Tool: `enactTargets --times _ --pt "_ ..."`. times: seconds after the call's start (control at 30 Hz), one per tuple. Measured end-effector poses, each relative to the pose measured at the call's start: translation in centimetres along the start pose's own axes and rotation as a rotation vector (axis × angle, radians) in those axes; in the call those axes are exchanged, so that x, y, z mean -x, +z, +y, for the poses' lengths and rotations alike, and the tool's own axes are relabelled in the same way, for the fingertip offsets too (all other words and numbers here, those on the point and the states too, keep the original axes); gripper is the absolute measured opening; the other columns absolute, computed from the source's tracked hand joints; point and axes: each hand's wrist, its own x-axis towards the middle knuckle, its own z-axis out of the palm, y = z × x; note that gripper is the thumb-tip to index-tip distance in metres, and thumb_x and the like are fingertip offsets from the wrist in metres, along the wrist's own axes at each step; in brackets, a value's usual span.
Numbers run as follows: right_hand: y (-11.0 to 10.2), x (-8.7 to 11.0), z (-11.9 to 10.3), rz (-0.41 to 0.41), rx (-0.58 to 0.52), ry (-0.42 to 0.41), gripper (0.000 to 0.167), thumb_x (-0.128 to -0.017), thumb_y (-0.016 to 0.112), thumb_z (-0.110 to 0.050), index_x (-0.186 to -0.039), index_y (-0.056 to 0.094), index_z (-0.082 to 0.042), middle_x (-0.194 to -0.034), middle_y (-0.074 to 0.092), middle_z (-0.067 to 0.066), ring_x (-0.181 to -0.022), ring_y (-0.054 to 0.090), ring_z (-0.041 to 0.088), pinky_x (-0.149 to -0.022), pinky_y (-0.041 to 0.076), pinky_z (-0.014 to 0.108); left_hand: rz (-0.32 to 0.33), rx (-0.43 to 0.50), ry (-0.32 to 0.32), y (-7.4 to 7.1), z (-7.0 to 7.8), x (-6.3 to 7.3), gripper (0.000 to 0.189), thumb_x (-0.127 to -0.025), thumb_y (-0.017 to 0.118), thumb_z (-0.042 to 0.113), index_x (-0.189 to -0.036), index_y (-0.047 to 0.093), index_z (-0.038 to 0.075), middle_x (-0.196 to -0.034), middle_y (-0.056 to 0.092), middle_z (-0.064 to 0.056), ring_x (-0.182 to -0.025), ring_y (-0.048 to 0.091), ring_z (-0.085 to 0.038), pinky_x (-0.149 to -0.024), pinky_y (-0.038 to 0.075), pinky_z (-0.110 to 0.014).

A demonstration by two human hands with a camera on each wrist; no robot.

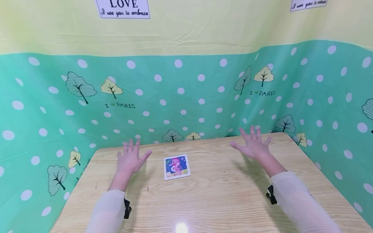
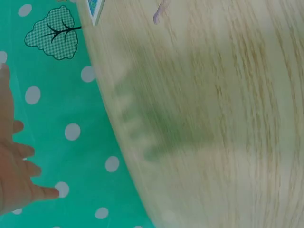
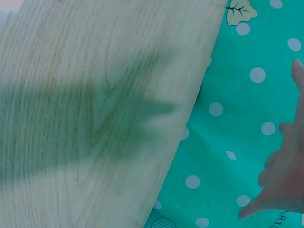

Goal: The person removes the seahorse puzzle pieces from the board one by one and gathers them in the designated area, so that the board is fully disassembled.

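Observation:
A square picture card (image 1: 177, 167) with a pink seahorse on a blue ground and a white border lies flat on the wooden table (image 1: 204, 198). To its left, my left hand (image 1: 130, 160) hovers over the tabletop with fingers spread and nothing in it. My right hand (image 1: 254, 146) is held up farther off on the card's other side, fingers also splayed and holding nothing. Both wrist views show shadows on the wood below the raised hands. Only a corner of the card (image 2: 95, 10) shows in the left wrist view.
Green cloth (image 1: 180, 106) with white dots and printed trees hangs behind the table and along both sides. Black clips (image 1: 127, 208) are on the wrists of both white sleeves. A small dark mark (image 1: 148, 188) shows on the wood near the left forearm.

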Motion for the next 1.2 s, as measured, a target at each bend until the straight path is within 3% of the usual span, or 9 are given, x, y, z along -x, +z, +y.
enactTargets --times 0.33,0.63,0.9,1.2 --pt "1.5 -0.6 -0.6 0.025 -0.077 -0.058 0.091 -0.084 0.037 -0.073 -0.152 0.006 -0.02 -0.153 -0.007 0.028 -0.14 -0.002 0.049 -0.106 -0.001 0.073 0.032 0.195 0.09 1.8 0.7 0.0 0.084 -0.09 0.042 0.062 -0.146 0.024 0.003 -0.149 0.027 -0.026 -0.135 0.026 -0.047 -0.106 0.024 -0.067" --pt "3.8 -1.1 -2.1 0.066 -0.158 -0.149 0.088 -0.084 0.048 -0.067 -0.148 0.025 -0.01 -0.15 0.02 0.029 -0.135 0.024 0.051 -0.104 0.027 0.069 -0.065 0.396 0.09 3.2 1.9 0.1 0.083 -0.088 0.054 0.054 -0.146 0.024 0.002 -0.149 0.027 -0.025 -0.136 0.027 -0.045 -0.112 0.024 -0.059" --pt "6.2 -1.4 -4.5 0.065 -0.227 -0.234 0.081 -0.085 0.054 -0.06 -0.144 0.035 -0.008 -0.147 0.032 0.025 -0.134 0.031 0.044 -0.108 0.031 0.06 -0.118 0.485 0.066 4.1 2.9 0.7 0.078 -0.087 0.059 0.048 -0.145 0.03 0.004 -0.148 0.032 -0.022 -0.135 0.031 -0.042 -0.112 0.027 -0.056" --pt "8.9 -1.1 -7.7 0.006 -0.261 -0.255 0.078 -0.084 0.056 -0.059 -0.142 0.038 -0.01 -0.148 0.033 0.021 -0.137 0.031 0.04 -0.111 0.029 0.057 -0.132 0.567 0.039 5.2 3.9 1.4 0.073 -0.087 0.064 0.04 -0.143 0.033 0.005 -0.147 0.036 -0.019 -0.135 0.032 -0.04 -0.112 0.028 -0.056"
